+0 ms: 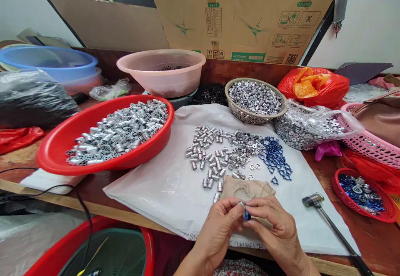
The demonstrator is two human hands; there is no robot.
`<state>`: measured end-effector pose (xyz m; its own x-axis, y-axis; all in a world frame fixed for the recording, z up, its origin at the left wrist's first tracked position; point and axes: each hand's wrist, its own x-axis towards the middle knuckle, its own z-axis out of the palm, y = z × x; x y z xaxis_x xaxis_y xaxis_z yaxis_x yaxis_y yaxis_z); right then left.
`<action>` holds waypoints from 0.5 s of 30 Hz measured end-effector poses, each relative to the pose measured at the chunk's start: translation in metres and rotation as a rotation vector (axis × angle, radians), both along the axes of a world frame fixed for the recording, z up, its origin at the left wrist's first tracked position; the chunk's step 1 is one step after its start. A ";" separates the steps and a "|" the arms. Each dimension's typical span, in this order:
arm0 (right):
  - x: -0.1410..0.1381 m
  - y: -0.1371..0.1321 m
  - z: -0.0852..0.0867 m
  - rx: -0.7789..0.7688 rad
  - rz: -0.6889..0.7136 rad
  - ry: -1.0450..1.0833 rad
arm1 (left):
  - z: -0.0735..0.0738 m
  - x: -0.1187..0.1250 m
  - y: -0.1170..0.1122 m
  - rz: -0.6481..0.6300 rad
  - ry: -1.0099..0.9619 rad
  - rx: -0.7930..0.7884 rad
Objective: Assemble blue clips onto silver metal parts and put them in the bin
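My left hand (222, 221) and my right hand (276, 222) meet at the front of the white sheet (162, 184), fingertips pinched together. Between them is a small metal part with a blue piece (247, 215) and a silver end; the fingers cover most of it. Just behind the hands lies a folded beige cloth (259, 186). Beyond that are loose silver cylinders (215, 165), flat silver rings (246, 144) and a cluster of blue rings with small tabs (276, 157). To the right of my right hand rests a hammer (315, 201).
A large red basin (150, 155) of silver cylinders stands left. Behind are a pink basin (162, 78) and a basket (229, 105) of small discs. On the right sit a plastic bag of discs (300, 128) and a small red basket (339, 192). Another red tub (148, 242) is below the table edge.
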<state>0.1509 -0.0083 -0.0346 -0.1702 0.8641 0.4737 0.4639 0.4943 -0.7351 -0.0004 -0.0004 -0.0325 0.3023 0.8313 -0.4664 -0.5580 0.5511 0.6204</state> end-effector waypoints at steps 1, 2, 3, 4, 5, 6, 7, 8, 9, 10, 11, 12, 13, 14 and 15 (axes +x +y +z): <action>-0.001 0.000 -0.001 0.004 -0.016 -0.002 | 0.000 0.000 -0.001 -0.006 -0.018 0.012; -0.001 0.001 -0.002 -0.001 -0.033 0.002 | 0.000 0.000 -0.002 -0.024 -0.025 0.029; -0.001 0.002 -0.003 -0.012 -0.051 0.011 | 0.001 0.000 -0.002 -0.044 -0.016 0.047; -0.001 0.002 -0.005 -0.023 -0.070 0.018 | 0.003 -0.001 -0.003 -0.063 0.001 0.064; -0.001 0.003 -0.006 -0.030 -0.086 0.020 | 0.004 -0.002 -0.002 -0.080 0.017 0.077; -0.001 0.003 -0.007 -0.032 -0.099 0.017 | 0.006 -0.002 -0.002 -0.100 0.021 0.085; 0.000 0.003 -0.008 -0.027 -0.108 0.009 | 0.007 -0.003 -0.001 -0.119 0.012 0.089; 0.000 0.003 -0.008 -0.018 -0.117 0.002 | 0.008 -0.003 -0.001 -0.141 -0.007 0.096; 0.001 0.003 -0.009 -0.006 -0.122 -0.001 | 0.009 -0.004 0.000 -0.165 -0.028 0.104; 0.001 0.003 -0.009 0.002 -0.119 0.002 | 0.009 -0.004 0.000 -0.191 -0.045 0.112; 0.002 0.003 -0.008 0.003 -0.105 0.013 | 0.008 -0.004 0.000 -0.214 -0.057 0.120; 0.002 0.003 -0.008 -0.006 -0.084 0.033 | 0.007 -0.005 0.000 -0.233 -0.071 0.121; 0.002 0.003 -0.007 -0.028 -0.060 0.063 | 0.005 -0.006 0.000 -0.251 -0.096 0.113; 0.002 0.003 -0.006 -0.067 -0.028 0.100 | 0.003 -0.007 0.000 -0.277 -0.136 0.101; 0.003 0.003 -0.004 -0.124 0.015 0.146 | 0.000 -0.009 0.000 -0.313 -0.187 0.085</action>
<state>0.1536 -0.0055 -0.0390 -0.1206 0.9154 0.3842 0.3413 0.4016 -0.8498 -0.0097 -0.0002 -0.0320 0.6215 0.7185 -0.3122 -0.4784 0.6637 0.5751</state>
